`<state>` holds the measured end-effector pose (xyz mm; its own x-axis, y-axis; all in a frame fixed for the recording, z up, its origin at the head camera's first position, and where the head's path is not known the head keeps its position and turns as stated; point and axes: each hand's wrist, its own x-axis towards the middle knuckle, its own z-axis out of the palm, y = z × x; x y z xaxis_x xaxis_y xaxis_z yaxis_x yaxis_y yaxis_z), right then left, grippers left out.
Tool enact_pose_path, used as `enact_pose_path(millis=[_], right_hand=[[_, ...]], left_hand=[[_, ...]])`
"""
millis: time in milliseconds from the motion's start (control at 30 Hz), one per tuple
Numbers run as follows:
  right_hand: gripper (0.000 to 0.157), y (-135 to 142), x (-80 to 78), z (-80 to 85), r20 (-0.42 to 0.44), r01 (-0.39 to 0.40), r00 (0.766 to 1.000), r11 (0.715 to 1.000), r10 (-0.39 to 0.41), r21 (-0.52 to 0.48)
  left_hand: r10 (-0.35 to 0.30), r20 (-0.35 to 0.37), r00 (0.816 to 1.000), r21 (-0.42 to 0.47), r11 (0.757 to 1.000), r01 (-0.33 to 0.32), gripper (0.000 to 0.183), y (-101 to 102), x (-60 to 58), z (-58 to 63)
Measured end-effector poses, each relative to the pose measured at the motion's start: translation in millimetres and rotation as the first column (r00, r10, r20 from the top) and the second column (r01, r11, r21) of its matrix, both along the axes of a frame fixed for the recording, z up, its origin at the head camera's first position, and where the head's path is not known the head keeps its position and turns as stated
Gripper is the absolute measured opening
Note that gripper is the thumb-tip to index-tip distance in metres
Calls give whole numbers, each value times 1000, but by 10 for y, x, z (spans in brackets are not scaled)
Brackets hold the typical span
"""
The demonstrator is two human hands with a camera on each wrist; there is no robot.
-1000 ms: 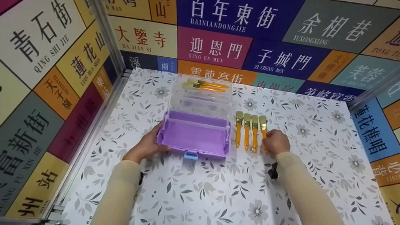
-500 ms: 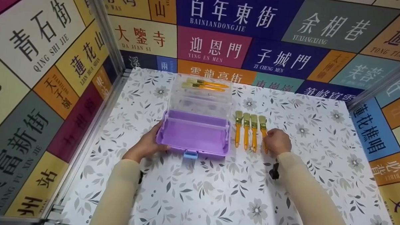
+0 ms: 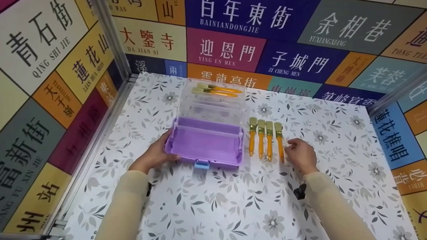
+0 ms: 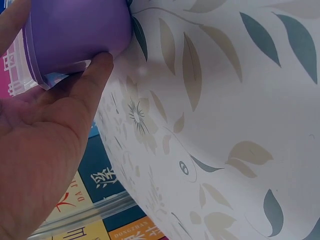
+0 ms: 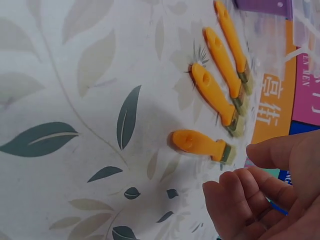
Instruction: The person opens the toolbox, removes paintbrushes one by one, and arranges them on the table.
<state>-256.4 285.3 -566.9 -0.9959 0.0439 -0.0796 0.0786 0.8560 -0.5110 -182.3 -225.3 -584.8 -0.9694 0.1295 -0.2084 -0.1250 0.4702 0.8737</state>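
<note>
A purple plastic box with a blue latch stands on the table, its clear lid folded back. My left hand grips the box's left end; the left wrist view shows thumb and fingers about the purple wall. To the right of the box lies a row of several paintbrushes with orange handles, bristles pointing away. My right hand is just right of the rightmost paintbrush, fingers loosely bent and holding nothing. In the right wrist view a gap separates the fingertips from that brush's handle.
Two more paintbrushes lie across the opened lid at the back. Panels with large lettering enclose the table at the back and both sides. A leaf-patterned sheet covers the tabletop.
My right hand has let go of the rightmost paintbrush and drawn slightly to the right. That brush stays on the table. The left hand keeps its place on the box.
</note>
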Motion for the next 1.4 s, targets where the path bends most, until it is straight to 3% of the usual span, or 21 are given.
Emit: enact_pose_path(millis=[233,633,1133,1400], right_hand=[[31,-109,168,144,-114,-65,991,998,64,-11],[28,-379,433,371,-211,-189,962,980,172,-60],[28,-434,577,572,-249,-215,949,975,193,-61],[31,-442,587,731,-258,-264,934,964,245,-41]], left_hand=[[11,7,1000,13,1000,-11,115,-2,0,15],[22,-4,1000,21,1000,-22,113,-9,-3,26],[3,-10,1000,25,1000,-2,112,17,-11,-1],[-2,15,1000,19,1000,1,116,22,10,27]])
